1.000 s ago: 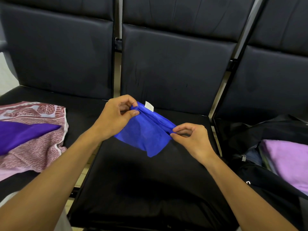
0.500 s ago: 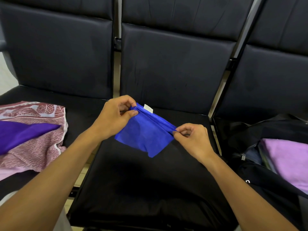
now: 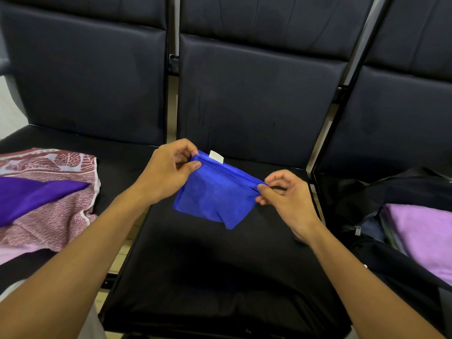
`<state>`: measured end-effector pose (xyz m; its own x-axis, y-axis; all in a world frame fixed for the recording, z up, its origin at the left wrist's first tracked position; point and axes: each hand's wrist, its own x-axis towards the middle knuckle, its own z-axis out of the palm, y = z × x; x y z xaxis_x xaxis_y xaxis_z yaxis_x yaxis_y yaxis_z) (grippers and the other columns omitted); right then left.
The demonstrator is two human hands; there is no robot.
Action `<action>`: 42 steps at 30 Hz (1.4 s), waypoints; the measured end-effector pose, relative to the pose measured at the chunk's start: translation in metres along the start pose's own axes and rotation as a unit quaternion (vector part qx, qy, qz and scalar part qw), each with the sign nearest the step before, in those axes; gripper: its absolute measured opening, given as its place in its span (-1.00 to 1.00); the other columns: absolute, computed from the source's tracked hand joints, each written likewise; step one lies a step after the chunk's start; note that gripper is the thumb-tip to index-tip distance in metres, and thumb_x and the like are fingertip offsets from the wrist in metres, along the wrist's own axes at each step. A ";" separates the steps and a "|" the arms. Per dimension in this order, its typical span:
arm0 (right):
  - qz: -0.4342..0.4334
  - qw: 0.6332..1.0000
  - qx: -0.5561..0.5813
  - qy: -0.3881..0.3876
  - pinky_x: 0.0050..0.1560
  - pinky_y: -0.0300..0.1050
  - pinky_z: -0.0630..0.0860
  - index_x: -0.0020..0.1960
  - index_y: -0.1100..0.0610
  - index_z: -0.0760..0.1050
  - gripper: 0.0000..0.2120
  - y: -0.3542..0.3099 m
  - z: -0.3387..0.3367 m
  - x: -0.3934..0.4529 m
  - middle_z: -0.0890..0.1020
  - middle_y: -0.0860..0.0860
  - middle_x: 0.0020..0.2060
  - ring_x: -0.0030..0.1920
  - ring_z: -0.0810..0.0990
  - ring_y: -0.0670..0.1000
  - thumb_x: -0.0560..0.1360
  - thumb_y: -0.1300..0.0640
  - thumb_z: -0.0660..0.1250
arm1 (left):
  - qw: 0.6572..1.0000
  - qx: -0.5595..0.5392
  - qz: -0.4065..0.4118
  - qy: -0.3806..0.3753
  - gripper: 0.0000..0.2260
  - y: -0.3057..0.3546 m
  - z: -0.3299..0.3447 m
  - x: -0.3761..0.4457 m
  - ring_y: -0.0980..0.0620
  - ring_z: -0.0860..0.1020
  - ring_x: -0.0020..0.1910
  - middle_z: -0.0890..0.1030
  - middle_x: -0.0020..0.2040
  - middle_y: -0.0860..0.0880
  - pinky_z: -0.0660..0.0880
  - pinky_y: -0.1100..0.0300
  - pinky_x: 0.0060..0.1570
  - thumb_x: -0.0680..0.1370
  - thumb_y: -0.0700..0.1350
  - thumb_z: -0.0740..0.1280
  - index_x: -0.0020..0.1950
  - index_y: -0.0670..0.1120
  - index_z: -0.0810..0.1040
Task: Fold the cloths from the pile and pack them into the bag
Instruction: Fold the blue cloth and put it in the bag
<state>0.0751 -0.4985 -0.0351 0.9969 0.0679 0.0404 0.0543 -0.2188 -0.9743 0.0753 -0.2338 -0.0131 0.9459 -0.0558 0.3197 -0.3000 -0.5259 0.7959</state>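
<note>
1. Left hand (image 3: 166, 172): thumb and curled fingers pinch the upper left corner of the blue cloth (image 3: 215, 194), holding it in the air above the middle seat (image 3: 220, 277).
2. Right hand (image 3: 286, 199): thumb and forefinger pinch the opposite end of the same folded top edge; the remaining fingers are loosely curled behind it.
3. Blue cloth: folded, stretched taut along its top edge between the two grips and hanging below them, its lowest corner pointing down towards the right wrist.
4. White label (image 3: 216, 157): stands up from the top edge just beside the left-hand grip.
5. Pile (image 3: 49, 204): a patterned pink cloth with a purple cloth (image 3: 31, 195) lying on it, on the seat well out from the left-hand grip.
6. Bag (image 3: 391, 260): black and open, on the seat well out from the right-hand grip, with a lilac cloth (image 3: 423, 236) lying inside.
</note>
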 end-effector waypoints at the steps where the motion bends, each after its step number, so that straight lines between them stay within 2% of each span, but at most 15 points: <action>1: 0.004 1.000 0.005 -0.005 -0.13 -0.11 0.66 0.02 0.16 0.58 -0.87 0.000 -0.001 0.000 0.70 0.07 -0.16 -0.22 0.72 0.05 0.49 0.28 0.44 | 1.000 0.001 0.000 0.000 -0.89 0.000 0.000 0.000 0.10 0.60 -0.05 0.60 -0.09 0.05 0.51 0.34 -0.11 0.52 -0.27 0.38 -0.02 -0.09 0.52; 4: -0.001 1.000 0.006 -0.017 -0.01 -0.06 0.66 0.05 0.14 0.61 -0.85 0.000 -0.002 0.001 0.72 0.07 -0.13 -0.14 0.73 0.03 0.49 0.27 0.45 | 1.000 0.007 -0.001 0.003 -0.89 0.000 -0.002 0.000 0.11 0.59 -0.04 0.59 -0.07 0.08 0.50 0.38 -0.14 0.52 -0.24 0.39 -0.02 -0.09 0.51; 9: -0.034 0.998 -0.026 -0.036 -0.07 -0.21 0.64 0.05 0.12 0.59 -0.73 -0.002 -0.002 0.000 0.72 0.00 -0.10 -0.09 0.72 -0.05 0.40 0.27 0.53 | 1.000 -0.008 -0.009 0.008 -0.84 -0.002 -0.003 0.001 0.09 0.60 -0.02 0.59 -0.04 0.03 0.54 0.30 -0.12 0.50 -0.29 0.40 0.00 -0.10 0.49; 13: -0.057 0.995 -0.053 -0.058 0.00 -0.19 0.64 0.13 0.11 0.58 -0.66 0.000 -0.001 -0.001 0.70 0.02 -0.05 -0.05 0.70 -0.04 0.40 0.31 0.53 | 1.000 -0.027 -0.012 0.002 -0.73 -0.002 -0.004 0.001 0.00 0.61 -0.09 0.56 -0.08 -0.04 0.58 0.24 -0.15 0.49 -0.38 0.35 0.11 -0.13 0.43; 16: -0.081 0.991 -0.096 -0.040 0.02 -0.18 0.64 0.14 0.05 0.61 -0.71 0.003 0.000 -0.001 0.71 -0.03 -0.05 -0.05 0.69 -0.08 0.45 0.26 0.50 | 0.999 -0.012 -0.028 -0.020 -0.69 -0.002 -0.002 0.001 -0.01 0.60 -0.11 0.56 -0.14 -0.06 0.57 0.29 -0.17 0.50 -0.37 0.33 0.18 -0.12 0.45; 20: -0.086 0.990 -0.102 -0.054 -0.02 -0.20 0.64 0.05 0.03 0.63 -0.84 0.002 0.000 -0.002 0.71 -0.08 -0.09 -0.06 0.69 -0.12 0.49 0.19 0.46 | 0.998 0.011 -0.052 -0.042 -0.63 -0.002 0.000 -0.001 0.01 0.59 -0.14 0.56 -0.15 -0.06 0.49 0.36 -0.26 0.48 -0.39 0.34 0.21 -0.08 0.44; 22: -0.089 0.989 -0.099 -0.063 -0.04 -0.21 0.63 0.02 0.04 0.64 -0.88 0.001 0.002 -0.002 0.71 -0.08 -0.11 -0.07 0.68 -0.10 0.49 0.16 0.45 | 0.994 0.038 -0.057 -0.082 -0.65 -0.002 0.000 -0.003 0.07 0.57 -0.08 0.56 -0.08 0.02 0.47 0.37 -0.23 0.46 -0.40 0.34 0.13 -0.03 0.48; 25: -0.091 0.988 -0.098 -0.075 -0.03 -0.22 0.62 0.00 0.05 0.63 -0.93 0.000 0.007 -0.003 0.70 -0.08 -0.10 -0.05 0.67 -0.10 0.53 0.14 0.42 | 0.979 0.096 -0.074 -0.166 -0.73 -0.004 0.004 -0.005 0.10 0.52 0.03 0.53 -0.02 0.08 0.45 0.24 -0.05 0.47 -0.39 0.31 -0.02 -0.02 0.57; 28: -0.084 0.991 -0.084 -0.066 -0.07 -0.27 0.59 -0.01 0.06 0.58 -0.96 0.001 0.014 -0.006 0.68 -0.07 -0.13 -0.07 0.66 -0.13 0.56 0.11 0.37 | 0.960 0.131 -0.087 -0.232 -0.72 -0.001 0.011 -0.007 0.05 0.53 -0.05 0.50 -0.11 0.07 0.42 0.22 -0.13 0.47 -0.36 0.30 -0.23 0.03 0.53; 30: -0.091 0.992 -0.071 -0.055 -0.09 -0.31 0.57 -0.03 0.02 0.55 -0.98 0.000 0.019 -0.007 0.67 -0.08 -0.15 -0.09 0.66 -0.14 0.57 0.12 0.36 | 0.952 0.111 -0.098 -0.269 -0.78 0.004 0.017 -0.009 0.06 0.56 -0.11 0.54 -0.15 0.04 0.45 0.17 -0.16 0.47 -0.31 0.31 -0.24 0.01 0.53; 32: -0.105 0.991 -0.064 -0.059 -0.09 -0.31 0.56 -0.03 -0.01 0.53 -0.95 0.001 0.022 -0.008 0.66 -0.10 -0.16 -0.09 0.66 -0.12 0.58 0.14 0.35 | 0.945 0.057 -0.105 -0.303 -0.93 0.010 0.027 -0.012 0.08 0.59 -0.08 0.60 -0.09 0.03 0.54 0.06 -0.07 0.51 -0.17 0.35 -0.09 0.01 0.54; 34: -0.116 0.988 -0.058 -0.079 -0.08 -0.27 0.58 0.00 0.02 0.54 -0.96 0.002 0.023 -0.008 0.66 -0.09 -0.15 -0.07 0.66 -0.07 0.58 0.15 0.35 | 0.950 -0.004 -0.074 -0.304 -0.82 0.016 0.039 -0.016 0.09 0.60 -0.02 0.61 0.00 0.07 0.57 0.08 0.00 0.52 0.02 0.39 0.08 0.05 0.51; 36: -0.131 0.985 -0.060 -0.097 -0.06 -0.23 0.60 0.02 0.07 0.56 -0.95 0.004 0.023 -0.009 0.67 -0.06 -0.14 -0.07 0.67 -0.04 0.56 0.16 0.37 | 0.958 -0.035 -0.029 -0.284 -0.75 0.021 0.051 -0.019 0.11 0.59 -0.02 0.60 0.00 0.09 0.57 0.15 -0.03 0.51 0.10 0.39 0.13 0.05 0.51; 40: -0.145 0.984 -0.051 -0.096 -0.11 -0.17 0.62 0.05 0.11 0.50 -0.86 0.004 0.024 -0.009 0.66 0.03 -0.19 -0.14 0.70 0.02 0.53 0.20 0.42 | 0.974 -0.031 -0.009 -0.223 -0.95 0.025 0.064 -0.020 0.16 0.55 -0.19 0.58 -0.15 0.07 0.52 0.23 -0.17 0.55 -0.02 0.36 -0.03 0.03 0.54; 42: -0.139 0.986 -0.036 -0.085 -0.18 -0.11 0.59 0.01 0.12 0.45 -0.85 0.002 0.022 -0.008 0.63 0.11 -0.24 -0.21 0.67 0.08 0.53 0.15 0.41 | 0.979 -0.039 -0.005 -0.200 -0.94 0.023 0.064 -0.019 0.13 0.55 -0.21 0.57 -0.19 0.04 0.52 0.21 -0.17 0.58 -0.07 0.32 -0.07 -0.03 0.54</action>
<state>0.0656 -0.4778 -0.0425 0.9196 0.2948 0.2598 0.3336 -0.2363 -0.9126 0.0585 -0.2996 -0.0334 0.9169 -0.3871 0.0969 -0.2840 -0.4625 0.8399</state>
